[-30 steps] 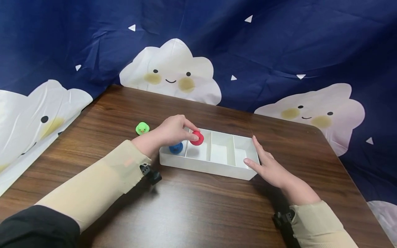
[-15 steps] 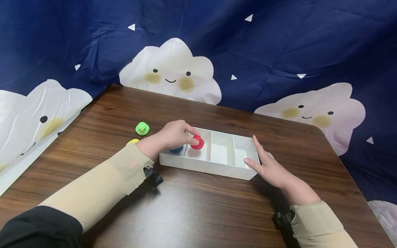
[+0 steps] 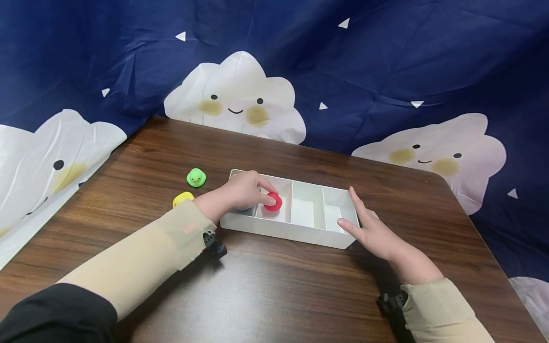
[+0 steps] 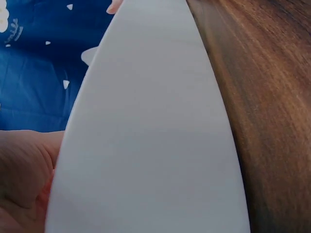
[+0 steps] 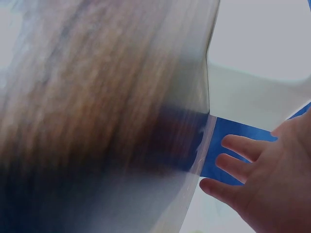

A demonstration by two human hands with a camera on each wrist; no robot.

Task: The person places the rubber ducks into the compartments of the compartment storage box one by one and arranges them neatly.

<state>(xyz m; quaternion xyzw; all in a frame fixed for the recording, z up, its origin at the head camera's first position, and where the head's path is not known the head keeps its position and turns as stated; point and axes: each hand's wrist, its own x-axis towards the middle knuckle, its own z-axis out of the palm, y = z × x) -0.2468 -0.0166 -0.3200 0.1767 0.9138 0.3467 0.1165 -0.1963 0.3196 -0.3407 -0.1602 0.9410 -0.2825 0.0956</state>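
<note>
In the head view, my left hand (image 3: 245, 190) pinches a red rubber duck (image 3: 272, 202) between thumb and fingers, low inside the second compartment from the left of a white divided box (image 3: 283, 231). A blue duck (image 3: 246, 208) in the leftmost compartment is mostly hidden under that hand. My right hand (image 3: 375, 233) rests against the box's right end, thumb over the rim and fingers extended. The right wrist view shows the fingers (image 5: 238, 167) of that hand straight and spread beside the white wall. The box's long side (image 4: 146, 121) fills the left wrist view.
A green duck (image 3: 196, 177) and a yellow duck (image 3: 183, 197) sit on the brown wooden table (image 3: 266, 286) left of the box, the yellow one partly behind the left sleeve. A blue curtain (image 3: 386, 62) with cloud faces hangs behind the table.
My left hand has lowered the red duck deeper into the second compartment. Its forearm shifted slightly, uncovering the yellow duck and covering more of the blue one. The right hand stays put.
</note>
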